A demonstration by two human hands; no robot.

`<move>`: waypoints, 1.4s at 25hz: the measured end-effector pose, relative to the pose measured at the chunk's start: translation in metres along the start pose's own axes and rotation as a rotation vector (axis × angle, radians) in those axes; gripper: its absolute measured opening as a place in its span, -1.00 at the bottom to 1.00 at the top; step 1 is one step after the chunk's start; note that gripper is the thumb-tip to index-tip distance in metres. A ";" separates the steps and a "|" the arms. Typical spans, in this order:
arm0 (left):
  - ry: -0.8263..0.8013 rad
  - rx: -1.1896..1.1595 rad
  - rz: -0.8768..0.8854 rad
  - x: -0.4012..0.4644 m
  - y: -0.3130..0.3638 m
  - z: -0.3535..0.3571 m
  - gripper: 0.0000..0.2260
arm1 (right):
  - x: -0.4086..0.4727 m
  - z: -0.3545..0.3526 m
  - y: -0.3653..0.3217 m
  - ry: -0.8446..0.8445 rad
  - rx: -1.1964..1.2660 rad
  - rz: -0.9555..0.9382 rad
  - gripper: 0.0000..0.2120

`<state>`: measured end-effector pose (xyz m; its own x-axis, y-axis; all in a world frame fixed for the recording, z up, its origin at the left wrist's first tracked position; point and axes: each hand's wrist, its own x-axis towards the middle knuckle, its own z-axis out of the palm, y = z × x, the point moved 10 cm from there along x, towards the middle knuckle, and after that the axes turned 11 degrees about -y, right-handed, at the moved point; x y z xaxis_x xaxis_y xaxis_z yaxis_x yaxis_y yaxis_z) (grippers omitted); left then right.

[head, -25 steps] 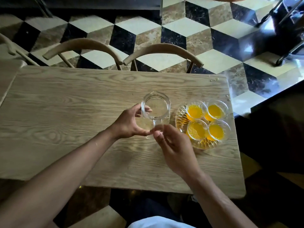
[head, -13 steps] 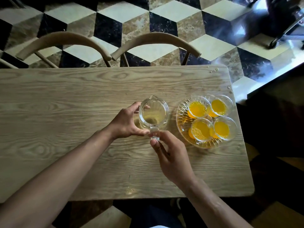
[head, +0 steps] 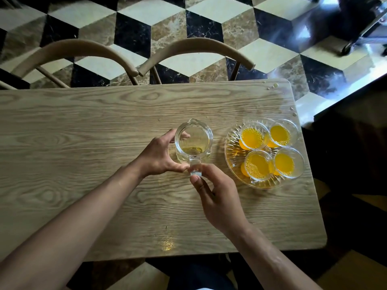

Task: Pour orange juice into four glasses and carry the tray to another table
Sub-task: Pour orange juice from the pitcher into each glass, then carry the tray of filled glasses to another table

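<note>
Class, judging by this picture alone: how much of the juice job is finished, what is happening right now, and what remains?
Done: all four glasses on the glass tray hold orange juice. In hand: the nearly empty pitcher stands on the wooden table, left hand around its side, right hand at its handle. Left: the tray sits on this table, not yet carried to another one.

Floor (head: 209, 24) is that cube-illusion tile in black, cream and brown marble, with glare washing over it at upper right. Light wood-grain bench (head: 83, 143) with rounded corners, and two curved wooden chair backs (head: 194, 47) tucked along its far edge.
</note>
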<state>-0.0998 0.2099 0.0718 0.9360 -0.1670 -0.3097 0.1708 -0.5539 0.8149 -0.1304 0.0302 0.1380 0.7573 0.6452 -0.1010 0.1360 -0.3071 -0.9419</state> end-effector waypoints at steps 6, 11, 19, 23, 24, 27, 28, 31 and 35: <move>-0.002 0.029 -0.021 0.000 -0.001 -0.001 -0.23 | 0.004 0.000 -0.002 -0.035 -0.010 -0.007 -0.80; -0.044 0.068 -0.053 0.000 -0.002 -0.001 -0.09 | 0.007 -0.003 -0.008 -0.039 -0.031 -0.017 -0.80; -0.129 0.082 -0.175 -0.002 -0.003 0.002 0.03 | 0.006 -0.003 0.007 -0.111 -0.105 0.044 -0.56; -0.087 0.024 -0.257 -0.020 -0.007 -0.002 0.12 | -0.004 -0.021 0.017 -0.121 -0.109 0.072 -0.52; -0.061 0.018 -0.270 -0.028 -0.005 -0.004 0.20 | -0.007 -0.029 0.017 -0.119 -0.110 0.073 -0.52; 0.035 -0.062 -0.307 -0.052 0.006 -0.007 0.35 | -0.016 -0.054 0.019 -0.098 -0.136 0.040 -0.50; 0.077 -0.082 -0.309 -0.059 0.012 -0.008 0.35 | -0.020 -0.063 0.020 -0.089 -0.142 0.032 -0.50; 0.236 -0.057 -0.299 -0.083 0.031 -0.011 0.23 | -0.032 -0.088 0.027 -0.052 -0.141 0.010 -0.49; 0.463 -0.111 -0.295 -0.113 0.064 0.010 -0.08 | -0.057 -0.123 0.032 -0.033 -0.194 -0.013 -0.50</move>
<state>-0.1981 0.1853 0.1545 0.8769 0.3716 -0.3050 0.4536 -0.4294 0.7809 -0.0904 -0.1022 0.1531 0.7337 0.6716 -0.1030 0.2685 -0.4258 -0.8641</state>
